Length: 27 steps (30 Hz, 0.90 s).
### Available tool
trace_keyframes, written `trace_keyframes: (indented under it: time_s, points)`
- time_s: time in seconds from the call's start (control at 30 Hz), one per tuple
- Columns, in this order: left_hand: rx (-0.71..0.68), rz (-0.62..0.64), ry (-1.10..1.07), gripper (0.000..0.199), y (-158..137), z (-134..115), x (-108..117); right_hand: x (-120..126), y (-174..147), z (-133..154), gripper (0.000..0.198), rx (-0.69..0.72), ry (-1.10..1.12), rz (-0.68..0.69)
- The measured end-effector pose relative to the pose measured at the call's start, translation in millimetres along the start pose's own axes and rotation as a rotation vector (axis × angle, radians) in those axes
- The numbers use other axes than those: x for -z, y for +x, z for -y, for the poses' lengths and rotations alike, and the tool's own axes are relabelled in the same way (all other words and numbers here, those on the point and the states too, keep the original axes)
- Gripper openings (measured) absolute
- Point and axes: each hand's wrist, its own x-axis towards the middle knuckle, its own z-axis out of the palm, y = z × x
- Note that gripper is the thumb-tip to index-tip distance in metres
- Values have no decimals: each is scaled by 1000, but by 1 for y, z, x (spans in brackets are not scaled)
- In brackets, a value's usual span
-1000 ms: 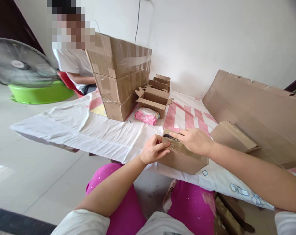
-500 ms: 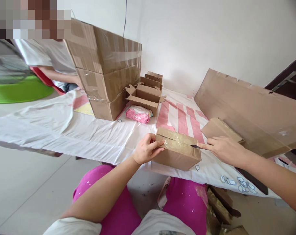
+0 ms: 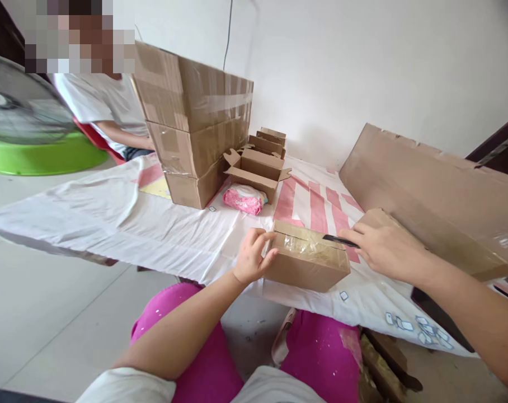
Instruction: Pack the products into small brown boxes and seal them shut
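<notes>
A small taped cardboard box (image 3: pixel 308 268) lies near the front edge of the cloth-covered table, a slit running along its top. At its left end my left hand (image 3: pixel 254 254) grips the corner, thumb on the near side and fingers at the top. My right hand (image 3: pixel 382 246) is closed around a slim black box cutter (image 3: pixel 340 240), whose tip is over the right part of the box top. Clear tape on the top looks wrinkled and shiny.
Large stacked cartons (image 3: pixel 184 168) stand at the left, with open small boxes (image 3: pixel 258 168) and a pink packet (image 3: pixel 243 198) beside them. A big cardboard sheet (image 3: pixel 430 190) leans at right. Another person (image 3: pixel 107 112) sits behind the cartons, near a green-based fan (image 3: pixel 40 154).
The box cutter has lifted from the slit near the box's right end, and more of it shows. My left fingers have shifted back toward the left corner. The view has tilted slightly.
</notes>
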Motion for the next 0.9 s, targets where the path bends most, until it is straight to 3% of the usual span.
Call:
trace_keyframes:
  time_s: [0.1,0.27,0.47,0.63,0.9]
  points:
    - [191,-21,-70,32,3,2,0,1,20,24,51,57,-47,174]
    - [244,58,-193,27,8,5,1,-14,55,47,48,48,-41,198]
    - [313,105,-331,18,9,5,0,-26,83,53,37,129,1,253]
    - [248,122,-380,15,9,8,-3,-24,77,41,42,222,-82,352]
    - [184,213,-366,12,14,3,-2,-5,49,30,51,164,-148,474]
